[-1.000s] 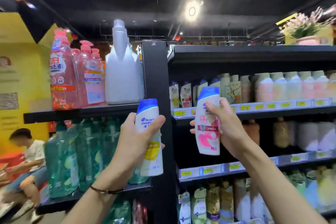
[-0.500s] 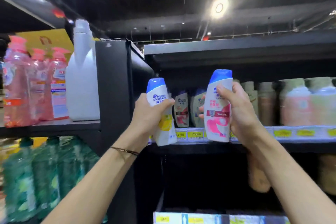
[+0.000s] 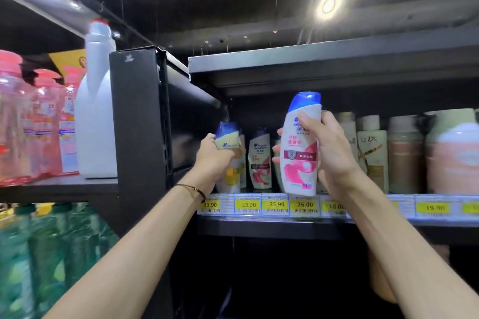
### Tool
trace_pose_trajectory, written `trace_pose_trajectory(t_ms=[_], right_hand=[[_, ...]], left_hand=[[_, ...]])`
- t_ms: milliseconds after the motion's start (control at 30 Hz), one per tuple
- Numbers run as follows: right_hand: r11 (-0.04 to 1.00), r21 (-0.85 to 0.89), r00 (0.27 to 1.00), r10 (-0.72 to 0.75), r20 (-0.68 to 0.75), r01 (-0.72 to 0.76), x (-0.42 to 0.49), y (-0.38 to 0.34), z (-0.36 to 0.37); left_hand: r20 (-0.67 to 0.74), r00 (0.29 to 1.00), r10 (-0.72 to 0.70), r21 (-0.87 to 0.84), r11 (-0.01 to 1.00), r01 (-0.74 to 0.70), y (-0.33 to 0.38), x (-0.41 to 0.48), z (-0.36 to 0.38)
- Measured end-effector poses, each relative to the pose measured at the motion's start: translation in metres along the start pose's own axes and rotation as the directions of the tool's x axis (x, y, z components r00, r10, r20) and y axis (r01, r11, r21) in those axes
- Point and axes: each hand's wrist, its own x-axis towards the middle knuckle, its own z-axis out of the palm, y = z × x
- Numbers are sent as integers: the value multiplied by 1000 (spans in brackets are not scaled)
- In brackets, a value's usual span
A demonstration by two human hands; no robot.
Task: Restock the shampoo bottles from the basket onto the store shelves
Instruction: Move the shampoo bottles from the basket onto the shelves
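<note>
White, pink-labelled, blue-capped shampoo bottle

Glossy plastic shampoo bottle, matt black metal shelf, glossy paper price tags.

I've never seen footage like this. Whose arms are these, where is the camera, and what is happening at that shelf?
There is no machine here. These are a person's two bare arms, filmed by one wide-angle camera worn on their head, so you see roughly what they see. The left hand grips a yellow-label shampoo bottle at the left end of the shelf, beside similar bottles standing there. I cannot tell if it is set down. The right hand holds a pink-label shampoo bottle upright in front of the shelf. A Lux bottle stands further right, and yellow price tags line the edge. A white jug stands on the neighbouring shelf.
</note>
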Motion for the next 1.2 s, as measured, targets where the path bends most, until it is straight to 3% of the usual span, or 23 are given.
trace_pose_trajectory(t_ms=[233, 433, 600, 733, 1000, 1100, 1133, 1200], right_hand=[[1000, -28, 1000, 5, -3, -5, 10, 4, 7], [999, -51, 1000, 13, -20, -14, 21, 8, 6], [996, -70, 999, 46, -30, -48, 30, 15, 11], [982, -190, 1000, 9, -21, -12, 33, 24, 13], [942, -334, 1000, 15, -11, -18, 40, 35, 25], [929, -370, 1000, 20, -17, -24, 44, 41, 28], [919, -395, 1000, 18, -8, -20, 45, 43, 29], [892, -453, 999, 19, 29, -4, 44, 46, 31]], left_hand=[[54, 998, -35, 75, 997, 31, -4, -3, -2], [23, 1000, 4, 321, 947, -11, -1, -4, 0], [9, 997, -73, 249, 966, 69, 3, 0, 12], [-5, 986, -164, 119, 979, 163, 1, 16, 17], [78, 986, -146, 255, 959, 122, -3, 13, 14], [45, 999, 21, 370, 928, -36, 3, -11, 8], [37, 988, 150, 471, 869, -150, 0, -25, 6], [26, 901, 434, 678, 654, -335, -13, -56, 4]])
